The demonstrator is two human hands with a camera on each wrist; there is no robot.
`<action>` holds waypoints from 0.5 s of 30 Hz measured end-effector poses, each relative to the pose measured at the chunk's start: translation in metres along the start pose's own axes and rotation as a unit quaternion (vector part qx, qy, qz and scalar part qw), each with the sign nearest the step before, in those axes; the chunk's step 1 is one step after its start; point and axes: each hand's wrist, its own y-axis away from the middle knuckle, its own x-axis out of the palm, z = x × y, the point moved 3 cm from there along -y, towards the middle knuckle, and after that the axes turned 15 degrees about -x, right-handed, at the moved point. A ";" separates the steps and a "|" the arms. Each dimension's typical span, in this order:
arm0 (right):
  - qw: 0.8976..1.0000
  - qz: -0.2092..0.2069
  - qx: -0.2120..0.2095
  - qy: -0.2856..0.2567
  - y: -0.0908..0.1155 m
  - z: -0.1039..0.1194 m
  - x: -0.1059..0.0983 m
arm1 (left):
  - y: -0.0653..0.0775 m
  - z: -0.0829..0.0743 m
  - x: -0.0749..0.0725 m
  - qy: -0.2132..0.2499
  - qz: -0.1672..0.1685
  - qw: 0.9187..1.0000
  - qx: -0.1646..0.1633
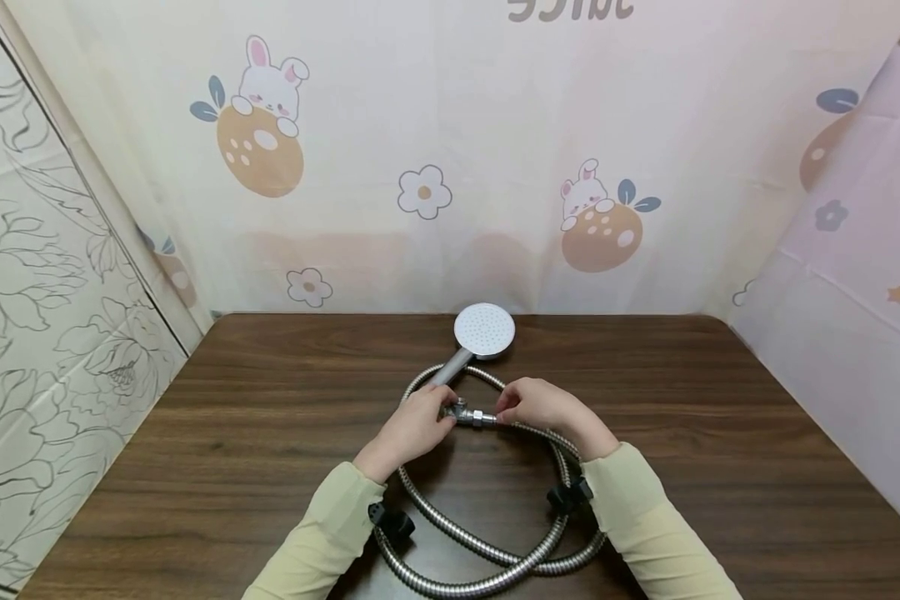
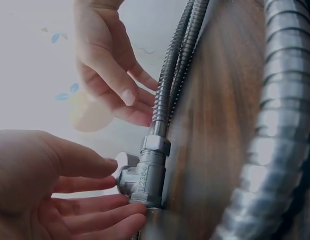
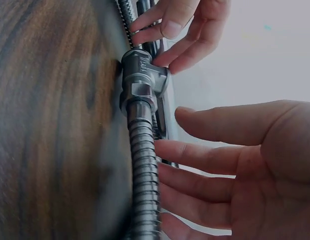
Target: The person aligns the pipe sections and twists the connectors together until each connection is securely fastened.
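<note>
A metal angle valve (image 2: 147, 175) lies on the table, joined by a hex nut (image 2: 156, 144) to a ribbed metal shower hose (image 3: 144, 180). My left hand (image 1: 414, 423) is at the valve's left end, its fairly straight fingers and thumb at the body and side port without closing round it. Beside the hose, just right of the nut, is my right hand (image 1: 543, 408); its extended fingers touch or nearly touch the hose, and the thumb stands apart. A hand shower (image 1: 484, 330) with a white spray face lies behind, its grey handle running down toward my left hand.
The hose lies in wide loops (image 1: 457, 533) over the front of the brown wooden table (image 1: 285, 400), passing under both forearms. Black wrist straps (image 1: 570, 496) sit by the sleeves. A printed curtain (image 1: 495, 117) hangs behind the table's back edge.
</note>
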 end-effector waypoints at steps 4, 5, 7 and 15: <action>1.000 -0.011 0.000 0.005 0.002 0.001 -0.006 | 0.000 0.000 -0.005 -0.001 0.015 1.000 0.000; 1.000 -0.012 0.003 0.006 0.003 0.001 -0.008 | 0.001 0.000 -0.007 -0.002 0.017 1.000 -0.003; 1.000 -0.013 0.003 0.012 0.005 0.001 -0.013 | 0.000 0.001 -0.010 -0.002 0.016 1.000 -0.004; 0.999 -0.030 -0.001 0.032 0.014 0.000 -0.030 | -0.002 0.005 -0.025 0.008 -0.003 1.000 -0.004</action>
